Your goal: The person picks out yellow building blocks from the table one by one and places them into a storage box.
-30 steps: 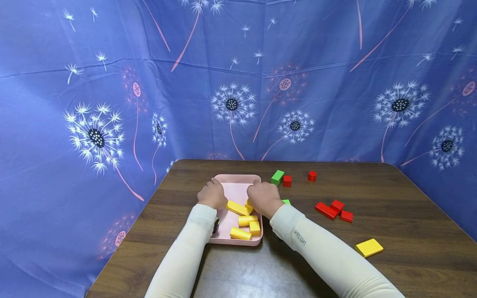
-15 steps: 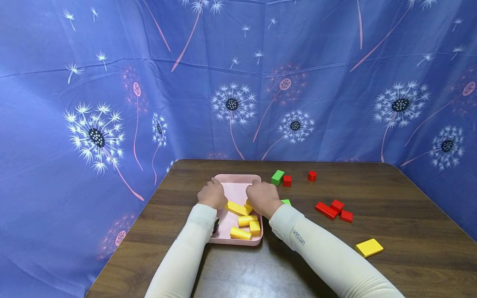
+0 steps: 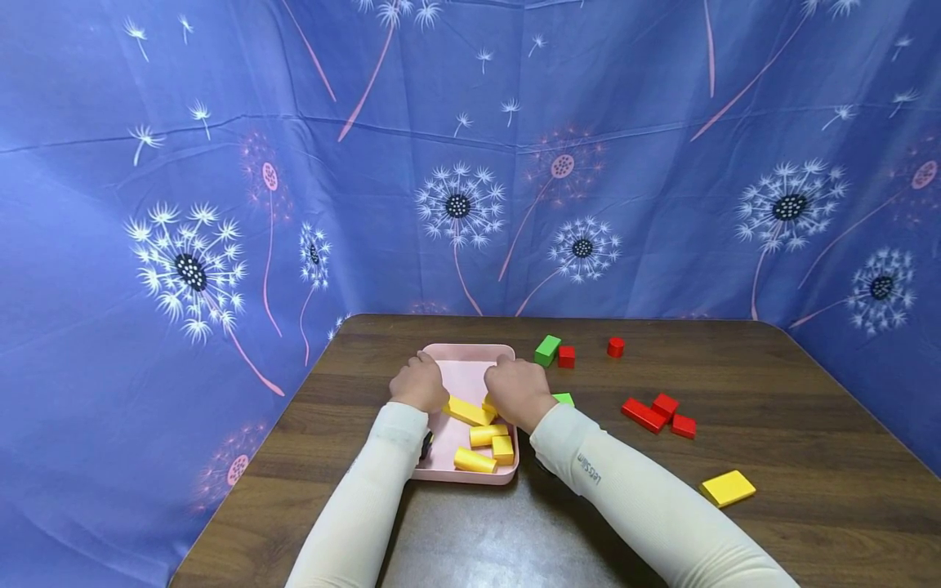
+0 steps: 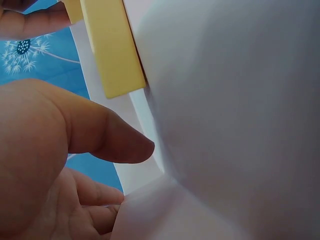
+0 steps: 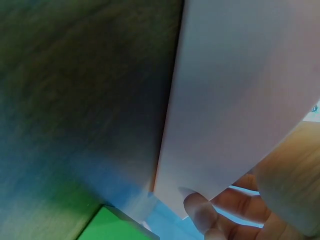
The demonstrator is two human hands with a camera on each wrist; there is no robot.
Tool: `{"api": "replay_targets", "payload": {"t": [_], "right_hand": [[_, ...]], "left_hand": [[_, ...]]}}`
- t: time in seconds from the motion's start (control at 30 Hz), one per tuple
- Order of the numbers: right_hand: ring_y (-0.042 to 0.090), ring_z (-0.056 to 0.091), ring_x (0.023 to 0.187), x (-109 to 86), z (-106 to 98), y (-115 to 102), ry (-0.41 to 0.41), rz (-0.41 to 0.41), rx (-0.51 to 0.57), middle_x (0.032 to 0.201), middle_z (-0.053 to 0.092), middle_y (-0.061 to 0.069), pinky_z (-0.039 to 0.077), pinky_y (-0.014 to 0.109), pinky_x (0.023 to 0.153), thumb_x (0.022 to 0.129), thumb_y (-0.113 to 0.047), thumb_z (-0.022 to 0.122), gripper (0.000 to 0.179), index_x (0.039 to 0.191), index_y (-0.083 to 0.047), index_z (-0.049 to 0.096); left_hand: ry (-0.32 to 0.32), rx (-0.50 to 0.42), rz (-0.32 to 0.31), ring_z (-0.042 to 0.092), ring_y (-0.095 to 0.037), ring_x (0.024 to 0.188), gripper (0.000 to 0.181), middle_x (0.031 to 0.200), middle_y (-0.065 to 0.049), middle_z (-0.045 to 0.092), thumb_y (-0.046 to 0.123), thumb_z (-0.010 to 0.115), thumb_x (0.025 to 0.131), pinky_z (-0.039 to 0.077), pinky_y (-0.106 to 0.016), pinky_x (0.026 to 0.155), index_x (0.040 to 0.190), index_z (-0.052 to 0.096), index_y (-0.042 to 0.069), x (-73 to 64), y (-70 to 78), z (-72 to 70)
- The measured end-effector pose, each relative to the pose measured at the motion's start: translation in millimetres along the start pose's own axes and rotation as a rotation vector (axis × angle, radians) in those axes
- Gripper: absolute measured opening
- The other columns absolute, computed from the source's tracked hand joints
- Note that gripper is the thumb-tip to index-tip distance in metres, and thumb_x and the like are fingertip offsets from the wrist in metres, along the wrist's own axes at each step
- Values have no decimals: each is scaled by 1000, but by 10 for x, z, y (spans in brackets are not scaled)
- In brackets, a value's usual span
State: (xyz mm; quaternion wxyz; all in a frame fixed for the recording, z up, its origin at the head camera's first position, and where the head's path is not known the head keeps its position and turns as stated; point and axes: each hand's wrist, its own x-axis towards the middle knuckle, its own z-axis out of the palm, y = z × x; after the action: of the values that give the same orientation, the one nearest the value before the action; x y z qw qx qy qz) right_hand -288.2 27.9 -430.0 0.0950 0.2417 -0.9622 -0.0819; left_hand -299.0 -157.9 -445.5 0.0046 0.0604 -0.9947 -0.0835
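Observation:
A pink tray lies between my two hands on the table. At its left side, my left hand grips the wall; in the left wrist view the thumb reaches over the inside while fingers curl outside. My right hand holds the right wall, its fingertips pinching the rim in the right wrist view. Inside lie a long yellow block, two yellow cylinders and a yellow cube. Another yellow block is partly hidden by my right hand.
Right of the tray stand a green block, a red cube and a red cylinder. Another green block shows behind my right wrist. Farther right are several red blocks and a flat yellow block. A blue curtain hangs behind.
My right hand has shifted very slightly to the left along the tray's side. The left hand, the tray and the blocks look the same.

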Motion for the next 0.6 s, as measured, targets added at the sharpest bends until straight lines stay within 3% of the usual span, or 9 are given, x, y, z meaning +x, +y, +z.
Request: {"api": "replay_targets", "payload": {"t": [0.6], "right_hand": [[26, 64, 69, 0, 27, -13, 22, 10, -11, 81, 61, 6, 61, 47, 58, 87, -22, 79, 15, 100, -15, 79]], "left_hand": [[-14, -4, 7, 62, -42, 122, 97, 147, -29, 51, 34, 75, 87, 57, -57, 93, 158, 26, -11, 7, -11, -9]]}}
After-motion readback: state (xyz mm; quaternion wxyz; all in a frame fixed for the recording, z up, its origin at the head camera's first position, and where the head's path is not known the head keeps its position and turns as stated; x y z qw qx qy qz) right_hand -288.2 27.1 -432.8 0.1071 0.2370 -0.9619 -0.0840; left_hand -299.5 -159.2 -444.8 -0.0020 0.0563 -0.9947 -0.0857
